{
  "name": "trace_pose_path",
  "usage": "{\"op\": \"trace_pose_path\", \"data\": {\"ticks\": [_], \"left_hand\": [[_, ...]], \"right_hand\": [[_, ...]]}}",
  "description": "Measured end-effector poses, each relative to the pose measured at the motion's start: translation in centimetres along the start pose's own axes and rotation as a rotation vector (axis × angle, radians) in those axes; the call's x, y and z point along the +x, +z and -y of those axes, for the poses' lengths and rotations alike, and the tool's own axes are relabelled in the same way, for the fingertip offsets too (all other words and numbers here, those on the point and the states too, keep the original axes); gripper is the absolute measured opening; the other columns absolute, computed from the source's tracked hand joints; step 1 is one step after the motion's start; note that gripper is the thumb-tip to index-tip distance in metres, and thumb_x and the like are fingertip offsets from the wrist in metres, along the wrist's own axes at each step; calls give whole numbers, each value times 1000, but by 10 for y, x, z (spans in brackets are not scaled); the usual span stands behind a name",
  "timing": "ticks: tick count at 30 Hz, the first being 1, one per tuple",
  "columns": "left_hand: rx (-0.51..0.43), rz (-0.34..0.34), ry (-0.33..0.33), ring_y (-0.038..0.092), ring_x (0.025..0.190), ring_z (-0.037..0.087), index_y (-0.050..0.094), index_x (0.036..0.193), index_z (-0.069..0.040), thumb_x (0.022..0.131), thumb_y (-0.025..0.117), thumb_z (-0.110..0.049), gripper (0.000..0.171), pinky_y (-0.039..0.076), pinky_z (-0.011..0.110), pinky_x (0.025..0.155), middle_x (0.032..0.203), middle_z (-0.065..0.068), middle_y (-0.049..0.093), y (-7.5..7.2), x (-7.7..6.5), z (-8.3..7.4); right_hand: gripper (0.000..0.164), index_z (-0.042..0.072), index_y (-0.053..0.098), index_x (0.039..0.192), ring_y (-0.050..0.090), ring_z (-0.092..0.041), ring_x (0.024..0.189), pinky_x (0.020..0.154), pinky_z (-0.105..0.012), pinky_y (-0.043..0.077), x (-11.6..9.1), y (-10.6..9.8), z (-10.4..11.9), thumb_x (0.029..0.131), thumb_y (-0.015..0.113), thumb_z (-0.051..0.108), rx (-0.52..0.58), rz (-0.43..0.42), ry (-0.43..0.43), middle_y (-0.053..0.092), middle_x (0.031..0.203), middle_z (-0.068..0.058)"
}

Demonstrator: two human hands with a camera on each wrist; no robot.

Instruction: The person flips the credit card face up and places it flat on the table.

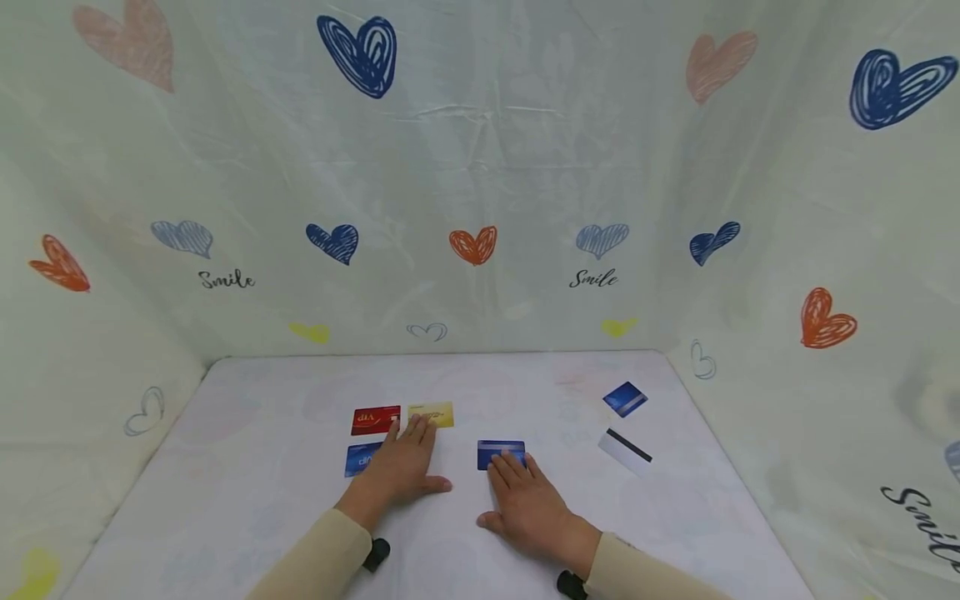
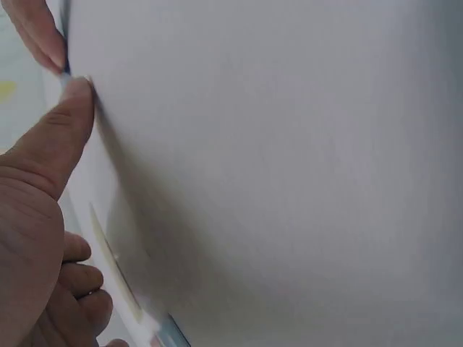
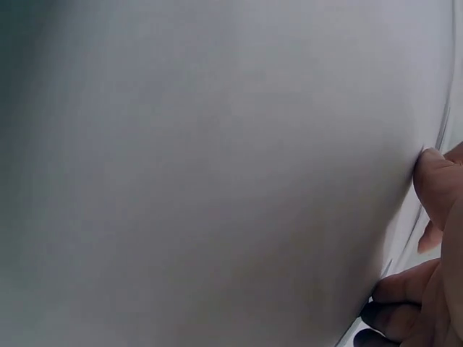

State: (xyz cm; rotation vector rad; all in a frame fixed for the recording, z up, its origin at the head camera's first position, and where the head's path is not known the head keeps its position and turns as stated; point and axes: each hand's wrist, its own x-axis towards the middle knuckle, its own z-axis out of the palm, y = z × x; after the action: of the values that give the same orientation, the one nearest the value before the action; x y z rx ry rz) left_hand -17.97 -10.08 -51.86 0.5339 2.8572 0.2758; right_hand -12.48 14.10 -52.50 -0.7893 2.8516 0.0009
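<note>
In the head view my left hand (image 1: 401,462) lies palm down with its fingers stretched forward. Its fingertips touch the near part of a gold card (image 1: 441,412) and the right end of a red VIP card (image 1: 375,420). Partly under that hand's outline is a blue VIP card (image 1: 362,459). To the right, the fingertips of my right hand (image 1: 528,508) rest on a blue striped card (image 1: 491,451), covering its lower right part. Both thumbs point inward. The left wrist view catches the thin edge of a yellowish card (image 2: 116,267) beyond the left hand's fingers.
Toward the right side of the white table (image 1: 262,417) lie another blue card (image 1: 625,399), turned at an angle, and a pale card with a black stripe (image 1: 624,450). A white curtain (image 1: 480,167) printed with hearts hangs around the table's back and sides.
</note>
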Motion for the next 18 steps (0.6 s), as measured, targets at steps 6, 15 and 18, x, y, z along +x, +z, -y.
{"op": "trace_pose_path", "data": {"ticks": [6,15,18], "left_hand": [[-21,35,108,29,160,34,42,160,-5,95,73,-54,87,22,59,129,170,14,37,2,-17,-21],[25,98,162,29,161,29,44,161,-9,103,61,-49,72,23,58,129,171,8,37,18,-35,-34],[36,103,161,30,160,30,45,160,-8,103,61,-51,73,24,58,128,170,9,38,18,-37,-33]], "right_hand": [[82,8,45,160,33,-29,159,127,-56,29,8,1,16,104,48,67,-18,-17,-49,39,169,-10],[80,9,40,163,31,-26,160,128,-56,27,13,0,22,106,45,65,-8,-1,-98,37,170,-6],[80,9,42,162,32,-26,160,128,-57,26,15,-1,19,106,42,66,9,5,-110,39,169,-6]]}}
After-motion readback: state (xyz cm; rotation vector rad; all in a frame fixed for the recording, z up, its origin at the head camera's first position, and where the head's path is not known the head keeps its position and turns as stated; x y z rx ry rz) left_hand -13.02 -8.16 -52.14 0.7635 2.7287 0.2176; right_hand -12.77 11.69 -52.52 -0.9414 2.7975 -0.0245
